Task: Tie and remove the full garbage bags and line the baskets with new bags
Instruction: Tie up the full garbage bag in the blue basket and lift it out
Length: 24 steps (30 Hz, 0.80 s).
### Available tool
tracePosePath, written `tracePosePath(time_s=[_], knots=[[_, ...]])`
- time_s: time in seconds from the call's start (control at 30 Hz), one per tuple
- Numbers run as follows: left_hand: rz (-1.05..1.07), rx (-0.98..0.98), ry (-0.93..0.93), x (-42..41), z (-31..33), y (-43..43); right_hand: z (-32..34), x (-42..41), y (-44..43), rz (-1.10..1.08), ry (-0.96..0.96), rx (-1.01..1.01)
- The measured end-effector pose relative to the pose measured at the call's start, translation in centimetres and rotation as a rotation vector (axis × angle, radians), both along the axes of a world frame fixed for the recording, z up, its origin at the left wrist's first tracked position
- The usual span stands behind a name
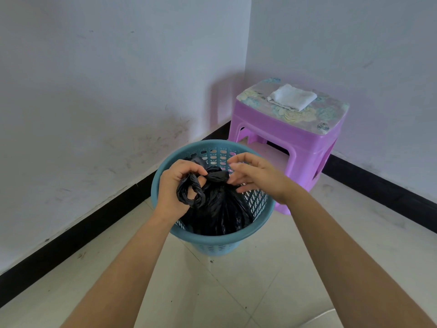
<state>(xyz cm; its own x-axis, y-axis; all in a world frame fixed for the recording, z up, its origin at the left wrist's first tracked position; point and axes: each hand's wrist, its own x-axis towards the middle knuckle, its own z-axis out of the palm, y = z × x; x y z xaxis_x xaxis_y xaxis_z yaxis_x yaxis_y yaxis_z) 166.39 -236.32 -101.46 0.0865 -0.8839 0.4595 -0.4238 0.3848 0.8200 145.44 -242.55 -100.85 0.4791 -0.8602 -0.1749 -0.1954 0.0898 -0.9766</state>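
Two hands meet over a blue basket (212, 240) that stands on the tiled floor (236, 292) in the corner of a room. Inside the basket sits a black garbage bag (217, 209), its body upright and its gathered neck pointing up toward the rim. On the left, the left hand (175, 188) is clenched around a twisted strand of the bag's neck, which loops down and around its fingers. Just to the right, the bunched knot of plastic lies between both hands. The right hand (257, 178) hovers beside that knot with fingers spread and loosely curled, its fingertips at the plastic; whether they pinch it cannot be told. Farther right stands a purple stool (295, 143) with a folded white cloth (293, 97) on top.
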Motion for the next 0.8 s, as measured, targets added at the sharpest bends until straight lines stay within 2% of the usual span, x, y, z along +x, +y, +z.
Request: tracePosePath(time_s=[0.1,0.27,0.4,0.5,0.6,0.7,0.8], knots=[[-0.015,0.013,0.004,-0.6,0.4,0.2,-0.3,1.0,0.3,-0.013,0.117,-0.189],[-0.016,0.042,-0.021,-0.9,0.3,0.2,-1.0,1.7,0.4,-0.005,0.163,-0.364],[-0.053,0.226,0.244,-0.3,0.1,-0.1,-1.7,1.7,0.1,-0.111,0.433,-0.642],[-0.059,0.284,0.26,0.7,-0.1,-0.3,-2.1,1.4,0.1,-0.14,0.696,-0.759],[-0.031,0.284,0.324,2.3,-0.6,-0.5,-2.4,0.1,-0.6,-0.206,0.875,-0.77],[0.087,0.263,0.263,3.1,-0.9,-0.6,-2.7,0.2,-0.8,-0.2,0.868,-0.801],[0.184,0.347,0.318,3.2,-1.1,-0.9,-3.0,0.3,-0.7,-0.139,0.7,-0.717]])
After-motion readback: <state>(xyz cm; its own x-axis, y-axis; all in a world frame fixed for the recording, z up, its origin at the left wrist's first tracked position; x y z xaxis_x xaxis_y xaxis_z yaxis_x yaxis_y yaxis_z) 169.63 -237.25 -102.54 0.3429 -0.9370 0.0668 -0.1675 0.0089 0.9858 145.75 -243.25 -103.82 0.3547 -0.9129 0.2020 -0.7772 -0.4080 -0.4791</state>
